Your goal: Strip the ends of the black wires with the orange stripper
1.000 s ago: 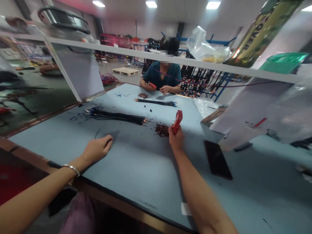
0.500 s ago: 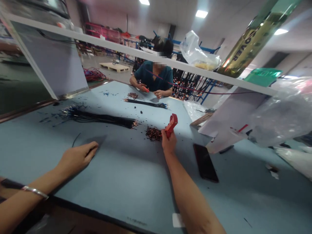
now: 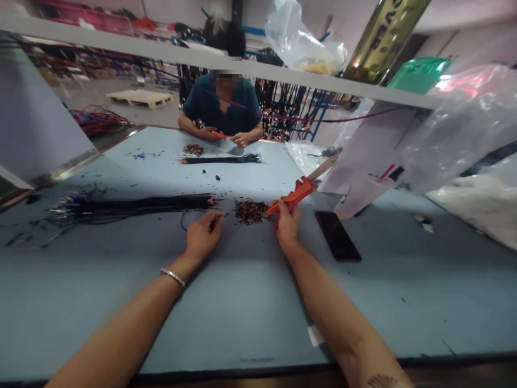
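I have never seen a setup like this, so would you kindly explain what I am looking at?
There is no machine here: these are a person's two bare hands, seen from a camera worn on that person's head, looking forward and down over a pale blue table. The right hand holds a red hand tool. The left hand is curled shut, seemingly on a thin dark wire that curves beside it. Between the hands and a little beyond lies a pile of small scraps; a bundle of black wires lies to its left, and a dark phone to the right. Across the table sits a co-worker.
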### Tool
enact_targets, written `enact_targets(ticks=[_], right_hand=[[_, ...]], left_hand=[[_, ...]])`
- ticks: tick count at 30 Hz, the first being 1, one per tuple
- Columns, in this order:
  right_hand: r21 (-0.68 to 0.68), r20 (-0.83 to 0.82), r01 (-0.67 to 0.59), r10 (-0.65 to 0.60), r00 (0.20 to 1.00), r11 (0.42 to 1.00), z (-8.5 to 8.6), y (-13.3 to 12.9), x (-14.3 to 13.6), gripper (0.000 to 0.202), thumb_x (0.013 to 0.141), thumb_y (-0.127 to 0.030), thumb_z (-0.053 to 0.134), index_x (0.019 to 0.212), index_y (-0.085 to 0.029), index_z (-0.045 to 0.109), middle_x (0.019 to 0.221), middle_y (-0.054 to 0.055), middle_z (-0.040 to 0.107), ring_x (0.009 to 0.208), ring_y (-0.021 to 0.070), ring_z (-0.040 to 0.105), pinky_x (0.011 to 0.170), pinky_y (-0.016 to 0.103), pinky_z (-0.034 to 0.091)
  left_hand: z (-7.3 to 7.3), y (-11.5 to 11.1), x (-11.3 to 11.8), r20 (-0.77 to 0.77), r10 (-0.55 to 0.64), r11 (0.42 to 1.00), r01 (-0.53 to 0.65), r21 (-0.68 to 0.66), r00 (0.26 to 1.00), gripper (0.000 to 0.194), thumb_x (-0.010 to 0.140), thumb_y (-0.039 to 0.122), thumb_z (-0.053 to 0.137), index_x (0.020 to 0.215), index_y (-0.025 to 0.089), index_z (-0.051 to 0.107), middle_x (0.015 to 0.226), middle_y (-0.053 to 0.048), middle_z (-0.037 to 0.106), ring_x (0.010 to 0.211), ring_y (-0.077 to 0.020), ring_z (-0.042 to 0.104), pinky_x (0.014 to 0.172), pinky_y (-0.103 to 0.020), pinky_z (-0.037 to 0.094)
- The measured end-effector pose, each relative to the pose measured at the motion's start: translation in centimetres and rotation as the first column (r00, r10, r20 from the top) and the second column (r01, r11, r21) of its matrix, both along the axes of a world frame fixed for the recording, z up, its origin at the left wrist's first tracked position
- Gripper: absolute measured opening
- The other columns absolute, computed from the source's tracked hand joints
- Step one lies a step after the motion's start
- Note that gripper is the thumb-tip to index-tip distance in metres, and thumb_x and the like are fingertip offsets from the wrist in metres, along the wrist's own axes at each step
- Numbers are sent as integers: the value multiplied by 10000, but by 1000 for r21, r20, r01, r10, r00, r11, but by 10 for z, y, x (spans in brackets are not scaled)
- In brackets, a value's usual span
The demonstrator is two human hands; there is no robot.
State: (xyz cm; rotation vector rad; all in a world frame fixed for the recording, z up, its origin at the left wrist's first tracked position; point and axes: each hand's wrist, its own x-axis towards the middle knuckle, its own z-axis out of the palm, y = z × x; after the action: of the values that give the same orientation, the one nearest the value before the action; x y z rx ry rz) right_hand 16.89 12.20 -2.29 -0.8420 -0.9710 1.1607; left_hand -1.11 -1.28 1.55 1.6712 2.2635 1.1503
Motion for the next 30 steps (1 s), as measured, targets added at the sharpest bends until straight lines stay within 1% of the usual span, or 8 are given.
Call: enact_targets(ticks=[3,5,9,15,17,22,26,30], right_hand=[[-4,-78,53,-53,996,999,3,0,-1,257,725,-380,628,878,-208,513,664,-34,639,634,162,642,649,313,537],[-9,-107,73,-74,991,997,5,1,-1,251,723,-374,629,869,-204,515,653,-34,638,627,161,646,649,318,543],[-22,-138,172,-174,975,985,6,7,3,223,748,-345,589,900,-210,497,716,-25,661,664,156,662,672,316,550],[-63,-106,321,-326,939,945,-3,21,7,173,771,-284,563,895,-227,455,709,-40,636,668,158,661,659,302,538],[-59,-94,327,-332,939,943,-4,21,6,183,774,-286,573,906,-228,461,726,-34,641,696,162,667,668,301,538],[-18,-71,195,-196,978,981,1,16,1,171,780,-307,584,894,-219,493,733,-18,656,686,167,667,668,320,553],[-17,-96,265,-265,960,964,4,15,3,162,786,-304,566,897,-224,480,742,-18,655,696,166,667,685,323,556],[-71,-106,337,-343,934,939,5,15,8,141,784,-281,542,888,-228,462,728,-20,650,685,166,666,670,319,563]], left_hand=[[-1,0,-4,117,-99,993,90,79,988,284,828,367,446,854,183,661,618,16,591,545,-126,496,555,-222,370],[0,0,-6,165,-139,987,123,103,976,287,828,368,449,851,177,662,584,28,548,523,-116,458,536,-214,360],[0,2,-7,195,-173,982,152,115,966,271,836,368,468,850,175,657,563,44,493,499,-102,407,510,-205,331],[-2,4,-9,218,-187,981,170,98,958,248,833,361,486,830,181,656,563,45,481,502,-103,414,500,-205,330],[-2,5,-10,210,-189,981,173,92,959,245,831,361,491,829,183,659,582,39,512,520,-108,436,514,-207,347],[-1,7,-11,197,-179,983,167,74,964,251,828,367,493,813,184,664,625,28,572,562,-116,479,550,-210,377],[-1,8,-10,194,-182,983,172,66,964,251,828,368,495,808,182,662,628,29,569,564,-113,473,556,-211,373],[-1,9,-10,219,-175,984,168,52,960,238,818,355,502,795,178,660,629,31,568,562,-110,468,561,-216,365]])
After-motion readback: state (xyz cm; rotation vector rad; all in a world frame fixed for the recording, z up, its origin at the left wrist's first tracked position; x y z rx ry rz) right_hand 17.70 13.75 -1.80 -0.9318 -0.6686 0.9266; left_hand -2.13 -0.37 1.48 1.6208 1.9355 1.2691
